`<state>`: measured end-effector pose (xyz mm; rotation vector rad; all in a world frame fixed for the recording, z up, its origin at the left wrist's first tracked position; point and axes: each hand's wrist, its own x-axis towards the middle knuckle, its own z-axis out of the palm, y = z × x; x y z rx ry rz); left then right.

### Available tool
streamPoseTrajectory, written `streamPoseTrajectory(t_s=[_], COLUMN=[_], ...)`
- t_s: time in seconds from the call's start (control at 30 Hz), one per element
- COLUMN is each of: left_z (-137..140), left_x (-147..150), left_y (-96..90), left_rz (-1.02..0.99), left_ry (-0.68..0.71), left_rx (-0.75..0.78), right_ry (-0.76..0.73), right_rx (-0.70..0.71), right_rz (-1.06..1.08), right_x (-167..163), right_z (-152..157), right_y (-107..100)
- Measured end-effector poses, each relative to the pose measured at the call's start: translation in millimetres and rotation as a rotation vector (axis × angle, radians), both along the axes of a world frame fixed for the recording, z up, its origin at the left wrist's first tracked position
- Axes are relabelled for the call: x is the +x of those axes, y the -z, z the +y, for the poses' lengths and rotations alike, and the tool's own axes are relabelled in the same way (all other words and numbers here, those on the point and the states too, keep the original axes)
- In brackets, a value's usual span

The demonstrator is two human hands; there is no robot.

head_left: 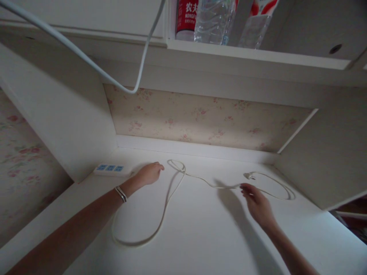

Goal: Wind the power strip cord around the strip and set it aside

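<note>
A white power strip (107,170) with blue socket faces lies at the left of the white desk. Its pale cord (166,208) makes a wide loop toward me, then a small twisted loop near the back, and runs on to the right. My left hand (148,173), with bracelets at the wrist, hovers or rests between the strip and the small loop; its fingers are curled and no cord shows in them. The fingertips of my right hand (256,202) close on the cord's right stretch. Beyond that hand the cord curves round to the plug (249,175).
Overhead, a shelf (258,55) holds a red-labelled package (186,19) and clear plastic bottles (213,23). A thick white cable (94,67) hangs in front at upper left. Side panels flank the desk (200,236); floral wallpaper (197,118) covers the back.
</note>
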<state>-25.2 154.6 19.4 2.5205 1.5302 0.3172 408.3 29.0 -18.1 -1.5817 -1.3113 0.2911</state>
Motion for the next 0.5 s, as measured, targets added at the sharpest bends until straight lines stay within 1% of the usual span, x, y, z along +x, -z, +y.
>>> streamPoseTrajectory(t_s=[0.03, 0.13, 0.23, 0.27, 0.3, 0.33, 0.4, 0.47, 0.5], left_z=[8.2, 23.0, 21.8, 19.2, 16.1, 13.1, 8.3, 6.1, 5.8], left_x=[-18.2, -82.0, -142.2, -158.1, -171.3, -181.6, -194.2, -199.2, -200.1], left_y=[-2.6, -6.8, -0.4, 3.8, 8.5, 13.0, 19.8, 21.6, 20.5], left_rz=[0.026, 0.117, 0.2, 0.276, 0.33, 0.341, 0.348, 0.324, 0.308], left_ry=[-0.036, -0.149, -0.266, -0.278, -0.286, -0.296, -0.312, -0.323, -0.325], left_rx=[0.008, 0.011, 0.014, 0.008, -0.008, -0.019, -0.053, -0.058, -0.055], right_ry=[-0.142, -0.47, -0.82, -0.913, -0.979, -1.019, -1.045, -1.037, -1.025], right_rx=[-0.025, -0.029, -0.005, 0.006, 0.025, 0.037, 0.058, 0.055, 0.047], right_rz=[-0.057, -0.23, -0.338, -0.356, -0.376, -0.398, -0.442, -0.501, -0.53], right_x=[-26.6, -108.9, -189.3, -214.5, -238.2, -260.1, -296.4, -320.2, -327.0], right_z=[-9.6, -40.4, -66.2, -72.3, -77.1, -80.4, -83.2, -82.0, -80.5], right_y=[-2.5, -15.4, -29.3, -31.3, -31.2, -28.8, -18.4, -4.4, 2.2])
